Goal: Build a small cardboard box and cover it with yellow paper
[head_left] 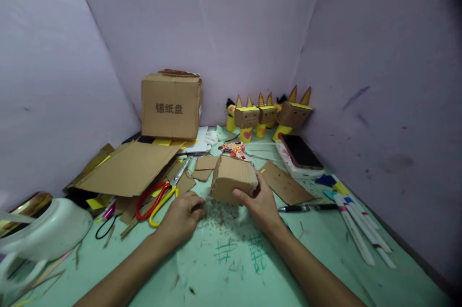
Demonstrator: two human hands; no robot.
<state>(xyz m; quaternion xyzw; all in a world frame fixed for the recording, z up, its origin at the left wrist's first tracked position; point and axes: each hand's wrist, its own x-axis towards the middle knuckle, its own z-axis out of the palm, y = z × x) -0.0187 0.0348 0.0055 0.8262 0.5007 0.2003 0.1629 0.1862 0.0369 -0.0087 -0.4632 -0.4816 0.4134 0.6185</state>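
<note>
My right hand (pixel 263 203) grips a small cardboard box (pixel 233 177) by its right end, thumb on the near side, tilted just above the table. My left hand (pixel 184 213) rests left of the box, apart from it, with fingers curled in; whatever they might hold is hidden. Brown crumbs (pixel 224 215) lie scattered on the table under the box. Scissors (pixel 164 194) with red and yellow handles lie beside my left hand. Cardboard scraps (pixel 204 167) sit behind the box, and a flat cardboard piece (pixel 287 184) lies to its right.
A large carton (pixel 171 107) and cardboard sheets (pixel 130 170) stand at the back left, a white cup (pixel 61 230) at left. Cardboard animal figures (pixel 247 119) line the back wall. On the right are a phone (pixel 301 150), a black pen (pixel 310 208) and markers (pixel 361 230).
</note>
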